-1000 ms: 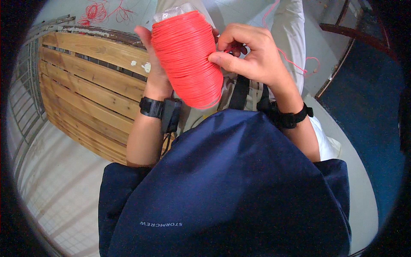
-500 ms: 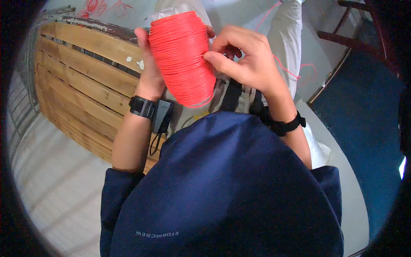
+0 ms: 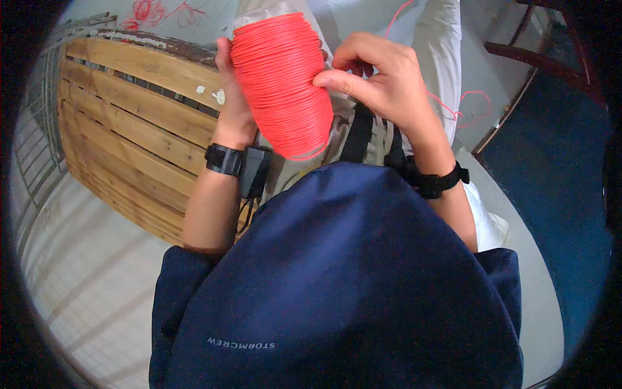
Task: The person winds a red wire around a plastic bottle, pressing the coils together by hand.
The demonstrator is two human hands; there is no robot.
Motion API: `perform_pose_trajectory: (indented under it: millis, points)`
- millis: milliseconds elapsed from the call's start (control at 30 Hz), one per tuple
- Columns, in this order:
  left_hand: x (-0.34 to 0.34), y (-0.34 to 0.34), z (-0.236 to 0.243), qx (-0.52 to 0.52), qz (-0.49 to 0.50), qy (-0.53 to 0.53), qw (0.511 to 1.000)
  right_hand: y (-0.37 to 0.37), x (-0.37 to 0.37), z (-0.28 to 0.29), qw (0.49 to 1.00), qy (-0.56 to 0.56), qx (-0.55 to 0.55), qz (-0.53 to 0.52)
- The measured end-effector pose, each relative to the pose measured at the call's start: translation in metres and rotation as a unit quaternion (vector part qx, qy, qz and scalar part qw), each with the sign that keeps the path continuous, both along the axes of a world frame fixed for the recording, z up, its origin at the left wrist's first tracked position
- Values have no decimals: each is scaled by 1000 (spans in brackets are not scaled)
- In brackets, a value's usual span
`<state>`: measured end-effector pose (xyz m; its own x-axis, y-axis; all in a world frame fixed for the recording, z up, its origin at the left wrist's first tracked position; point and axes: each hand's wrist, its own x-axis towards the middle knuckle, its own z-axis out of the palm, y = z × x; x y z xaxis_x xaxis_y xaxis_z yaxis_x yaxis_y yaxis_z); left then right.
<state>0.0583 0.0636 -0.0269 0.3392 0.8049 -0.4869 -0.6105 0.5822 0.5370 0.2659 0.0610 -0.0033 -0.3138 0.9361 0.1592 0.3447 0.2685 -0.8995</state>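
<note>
A thick spool of red cord (image 3: pixel 282 84), wound in close turns, is held tilted over my lap. My left hand (image 3: pixel 234 107) is closed round its left side and underside, with the thumb up along the edge and most fingers hidden behind it. At the spool's right side my right hand (image 3: pixel 382 74) is closed in a pinch, thumb tip against the turns, on the red cord; the exact grip is partly hidden by the fingers. A loose length of cord (image 3: pixel 444 104) shows beyond my right wrist, and another stretch rises above that hand.
A slatted wooden bench (image 3: pixel 136 123) stands on the left, beside a metal rack (image 3: pixel 35 149). Tangled red cord (image 3: pixel 146 11) lies on the floor at the far left. A dark red frame (image 3: pixel 518 52) and a dark blue mat (image 3: pixel 544 175) are on the right.
The whole view has shifted slightly, so hands, spool and bench all sit a little farther right. The left hand's hold and the right hand's pinch at the spool look much the same.
</note>
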Motion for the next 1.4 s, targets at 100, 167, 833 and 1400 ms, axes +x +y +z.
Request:
perform_pose_trajectory:
  millis: [100,167,833,1400]
  points:
    - [11,3,14,-9,22,122,992,1,0,-1,1000,-6,25,-10]
    - [1,3,2,11,2,8,1000,2,-2,1,999,3,35,-4]
    - [-3,-3,3,-34,35,32,998,-2,-11,-20,991,96,-91,19]
    - [-11,-9,-9,3,21,65,998,-4,-6,-20,965,166,-202,30]
